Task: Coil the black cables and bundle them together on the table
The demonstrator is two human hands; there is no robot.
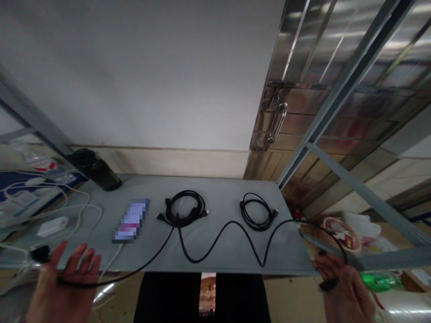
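My left hand (67,282) is palm up at the lower left, its fingers stretched and apart. Across that palm lies one end of a long black cable (205,258), not visibly gripped. The cable runs in waves over the grey table to my right hand (343,287), past the right edge. Those fingers are closed around its other end, where a dark connector (329,284) sticks out. Part of the cable passes by a thick coiled black cable (186,220) on the table. A smaller coiled black cable (258,214) lies farther right.
A phone with a lit, blurred screen (131,220) lies left of centre on the grey table (222,197). White cords, a white adapter (53,226) and a black object (97,170) crowd the left. A metal frame post (323,107) rises at right. Another lit phone (207,294) is below the front edge.
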